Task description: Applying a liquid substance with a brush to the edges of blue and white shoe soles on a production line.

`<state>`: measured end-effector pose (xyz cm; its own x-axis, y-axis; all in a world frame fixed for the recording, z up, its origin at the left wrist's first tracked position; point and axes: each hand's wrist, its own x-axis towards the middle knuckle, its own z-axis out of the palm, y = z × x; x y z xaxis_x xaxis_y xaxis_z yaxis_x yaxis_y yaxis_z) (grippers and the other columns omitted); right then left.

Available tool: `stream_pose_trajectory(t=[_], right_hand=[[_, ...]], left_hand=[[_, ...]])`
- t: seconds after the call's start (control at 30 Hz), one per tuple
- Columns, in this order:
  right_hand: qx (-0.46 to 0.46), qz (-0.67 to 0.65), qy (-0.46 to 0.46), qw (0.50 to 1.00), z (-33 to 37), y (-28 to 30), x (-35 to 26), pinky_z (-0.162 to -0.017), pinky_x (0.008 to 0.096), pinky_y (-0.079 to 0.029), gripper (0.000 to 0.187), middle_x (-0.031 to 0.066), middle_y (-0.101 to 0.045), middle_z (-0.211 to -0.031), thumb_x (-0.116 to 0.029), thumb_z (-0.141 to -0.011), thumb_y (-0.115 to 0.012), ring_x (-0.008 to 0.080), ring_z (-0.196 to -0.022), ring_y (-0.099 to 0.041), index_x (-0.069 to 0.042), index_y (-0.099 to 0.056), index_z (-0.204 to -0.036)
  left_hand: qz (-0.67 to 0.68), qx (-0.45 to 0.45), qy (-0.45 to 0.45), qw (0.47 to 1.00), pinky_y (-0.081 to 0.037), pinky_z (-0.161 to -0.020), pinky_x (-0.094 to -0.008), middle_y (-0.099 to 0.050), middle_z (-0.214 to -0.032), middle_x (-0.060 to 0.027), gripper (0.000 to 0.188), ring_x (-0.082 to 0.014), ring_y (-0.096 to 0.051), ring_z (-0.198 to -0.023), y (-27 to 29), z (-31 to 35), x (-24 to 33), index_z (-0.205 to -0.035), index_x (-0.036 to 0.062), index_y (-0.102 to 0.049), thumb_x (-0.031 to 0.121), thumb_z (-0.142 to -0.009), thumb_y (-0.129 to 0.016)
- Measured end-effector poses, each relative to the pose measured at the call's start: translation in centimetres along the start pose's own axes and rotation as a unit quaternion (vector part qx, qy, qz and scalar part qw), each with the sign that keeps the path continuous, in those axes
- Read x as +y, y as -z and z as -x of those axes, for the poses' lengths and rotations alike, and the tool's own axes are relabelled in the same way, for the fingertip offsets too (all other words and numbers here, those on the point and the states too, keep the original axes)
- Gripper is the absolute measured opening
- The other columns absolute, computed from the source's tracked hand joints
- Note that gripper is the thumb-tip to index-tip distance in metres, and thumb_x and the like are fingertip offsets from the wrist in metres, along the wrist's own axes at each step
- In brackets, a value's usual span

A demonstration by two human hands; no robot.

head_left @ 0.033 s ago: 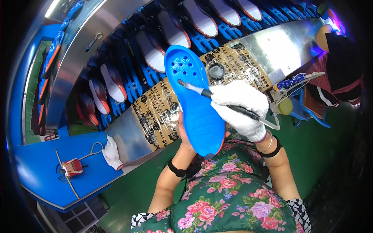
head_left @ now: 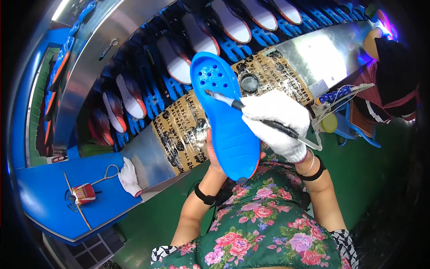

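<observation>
A blue shoe sole (head_left: 235, 134), with a group of small holes at its far end and a red-orange lower edge, is held up in front of me, inner side facing up. My left hand (head_left: 212, 152), bare, grips it from below; most of its fingers are hidden behind the sole. In a white knit glove, my right hand (head_left: 278, 121) is closed around a brush (head_left: 224, 99) with a dark handle. The brush's tip is at the sole's inner surface, just below the holes. Whether the bristles press on it I cannot tell.
Uppers with white bottoms (head_left: 131, 98) stand in a row on blue holders behind a metal ledge (head_left: 143, 152) partly covered in printed brown tape. A round dish (head_left: 249, 83) sits there. At left, a blue table (head_left: 42, 181) bears a white glove (head_left: 129, 178) and a red container (head_left: 85, 193). Another person (head_left: 392, 85) is at right.
The brush tip has shifted very slightly up along the sole, and the sole has moved a touch to the right. Both hands keep their hold.
</observation>
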<state>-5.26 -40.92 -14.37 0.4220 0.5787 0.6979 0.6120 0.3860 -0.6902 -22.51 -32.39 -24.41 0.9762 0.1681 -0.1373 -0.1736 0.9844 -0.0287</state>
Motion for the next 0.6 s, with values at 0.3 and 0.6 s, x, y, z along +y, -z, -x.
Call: stream_pose_trajectory(t=[0.3,0.6], right_hand=[[-0.062,0.16,0.157,0.972,-1.6,0.6,0.5,-0.078,0.0378,-0.057,0.038,0.0119,-0.074,-0.105,-0.011,-0.074,-0.074,0.029,-0.089,-0.071,-0.006,-0.074,-0.112],[-0.047,0.048,0.043,0.997,0.5,0.3,0.1,-0.077,0.039,-0.056,0.032,0.0149,-0.074,-0.103,-0.003,-0.075,-0.078,0.0292,-0.087,-0.071,-0.006,-0.075,-0.106]], left_hand=[[-0.24,-0.015,0.019,0.971,-0.043,-0.103,-0.0678,-0.038,-0.155,-0.0201,0.097,-0.0463,-0.046,-0.134,0.6,-0.1,-0.3,-0.158,0.0167,-0.022,0.072,-0.085,-0.054],[0.061,-0.199,-0.004,0.978,-0.029,-0.119,-0.0561,-0.033,-0.159,-0.0142,0.096,-0.0385,-0.036,-0.144,1.5,-1.7,-0.8,-0.159,0.0157,-0.022,0.075,-0.088,-0.047]])
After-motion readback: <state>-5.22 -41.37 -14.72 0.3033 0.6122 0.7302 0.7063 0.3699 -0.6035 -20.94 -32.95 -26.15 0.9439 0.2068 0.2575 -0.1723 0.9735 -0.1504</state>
